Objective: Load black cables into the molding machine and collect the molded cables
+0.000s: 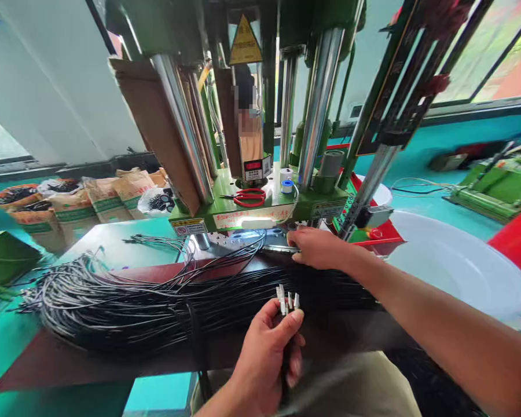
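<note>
In front of my lap, my left hand [272, 347] is closed round several thin dark cables, whose silvery-white connectors [282, 298] stick up above the thumb. The rest of those cables is hidden by the palm. My right hand [315, 248] reaches out to the right end of the metal mold plate [282, 248] under the green press. Its fingers are curled together at the plate; what lies between them is hidden. Other cables [243, 255] run from the plate to the left. A long bundle of black cables [156, 307] lies across the dark red table [39, 365] between me and the press.
On the press ledge [191, 216] lie red-handled cutters [249, 197] and a blue-and-white spool [287, 186]. Steel columns [323, 104] rise at both sides. A white basin [455, 272] is at right, with a red bucket [518, 237] beyond. Filled sacks [106, 197] stand at left.
</note>
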The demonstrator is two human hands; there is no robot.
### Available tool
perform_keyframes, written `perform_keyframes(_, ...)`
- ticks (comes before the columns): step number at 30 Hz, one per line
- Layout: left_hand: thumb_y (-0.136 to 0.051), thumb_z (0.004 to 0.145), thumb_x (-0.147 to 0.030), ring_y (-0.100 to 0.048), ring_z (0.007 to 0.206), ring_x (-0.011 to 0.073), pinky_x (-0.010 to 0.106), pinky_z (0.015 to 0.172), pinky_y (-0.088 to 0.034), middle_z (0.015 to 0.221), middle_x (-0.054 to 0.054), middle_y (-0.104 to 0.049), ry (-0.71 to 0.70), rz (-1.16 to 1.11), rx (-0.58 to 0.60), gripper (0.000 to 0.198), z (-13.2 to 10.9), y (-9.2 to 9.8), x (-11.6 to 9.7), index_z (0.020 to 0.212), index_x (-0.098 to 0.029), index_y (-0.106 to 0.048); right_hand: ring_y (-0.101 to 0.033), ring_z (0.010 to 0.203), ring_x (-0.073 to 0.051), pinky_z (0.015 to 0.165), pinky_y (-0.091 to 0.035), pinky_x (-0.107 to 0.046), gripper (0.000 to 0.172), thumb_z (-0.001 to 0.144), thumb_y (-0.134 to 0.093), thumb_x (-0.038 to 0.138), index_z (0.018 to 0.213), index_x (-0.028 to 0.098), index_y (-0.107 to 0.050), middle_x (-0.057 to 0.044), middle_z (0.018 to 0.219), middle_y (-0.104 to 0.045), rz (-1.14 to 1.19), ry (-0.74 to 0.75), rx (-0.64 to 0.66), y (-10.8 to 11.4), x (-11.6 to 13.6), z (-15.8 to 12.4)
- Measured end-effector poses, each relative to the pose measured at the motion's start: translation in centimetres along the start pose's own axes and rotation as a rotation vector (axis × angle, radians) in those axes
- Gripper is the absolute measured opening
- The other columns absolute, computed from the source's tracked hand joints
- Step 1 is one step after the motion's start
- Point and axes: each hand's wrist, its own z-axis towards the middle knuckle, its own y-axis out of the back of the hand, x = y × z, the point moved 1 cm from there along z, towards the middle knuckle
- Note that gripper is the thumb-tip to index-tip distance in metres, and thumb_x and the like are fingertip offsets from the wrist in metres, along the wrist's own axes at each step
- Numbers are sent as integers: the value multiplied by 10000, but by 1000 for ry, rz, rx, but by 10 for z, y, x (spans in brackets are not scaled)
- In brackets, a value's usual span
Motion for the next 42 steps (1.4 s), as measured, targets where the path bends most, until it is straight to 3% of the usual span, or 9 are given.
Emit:
perform_keyframes(2, -638, 787, -377, -373, 319, 37, 131, 249, -237, 588, -60, -517, 9, 2, 33, 268, 3, 1, 2, 931, -201, -496, -504, 508, -119, 427, -317, -211, 312, 718, -552, 107, 1009, 129, -664, -14, 650, -568, 201, -47, 130, 4, -16, -26)
perform_keyframes(4, -648, 778, -375, -388, 327, 40, 132, 257, -248, 587, -57, -516, 24, 6, 50, 278, 5, 1, 3, 940, -193, -515, -430, 419, -96, 393, -291, -204, 320, 776, -528, 161, 1072, 173, -652, 44, 524, -487, 461, -100, 150, -2, -28, -54)
perform_keyframes(9, -681, 746, -431, -353, 296, 31, 142, 248, -223, 569, -60, -502, 79, 54, 21, 359, 7, -3, 2, 971, -176, -562, -371, 444, -80, 405, -281, -196, 591, 832, -628, 380, 1365, 204, -443, 69, 544, -455, 1230, -224, -214, -65, -25, -117)
perform_keyframes(12, -697, 724, -459, -343, 291, 31, 144, 246, -211, 543, -57, -495, 96, 119, 2, 372, 10, -9, 2, 912, -160, -580, -303, 425, -70, 380, -217, -193, 552, 894, -527, 478, 1353, 175, -469, 70, 503, -418, 1421, -270, -403, -99, -10, -127)
perform_keyframes(18, -698, 720, -455, -388, 315, 38, 144, 255, -246, 544, -46, -494, 63, 217, -8, 337, 18, -15, 8, 790, -140, -600, -302, 401, -68, 367, -240, -186, 525, 923, -472, 484, 1334, 159, -507, 77, 445, -395, 1470, -261, -509, -112, 7, -108)
perform_keyframes(33, -687, 721, -450, -415, 308, 49, 152, 252, -257, 551, -42, -491, 92, 265, -14, 323, 19, -18, 8, 781, -138, -628, -355, 412, -79, 363, -284, -191, 515, 902, -505, 489, 1321, 191, -531, 53, 490, -450, 1371, -305, -489, -113, 6, -113)
perform_keyframes(42, -684, 712, -461, -416, 302, 54, 151, 249, -253, 538, -43, -482, 82, 288, -31, 335, 18, -20, 9, 771, -136, -629, -347, 412, -83, 370, -278, -198, 506, 921, -482, 473, 1332, 180, -517, 69, 463, -409, 1342, -279, -474, -114, 4, -112)
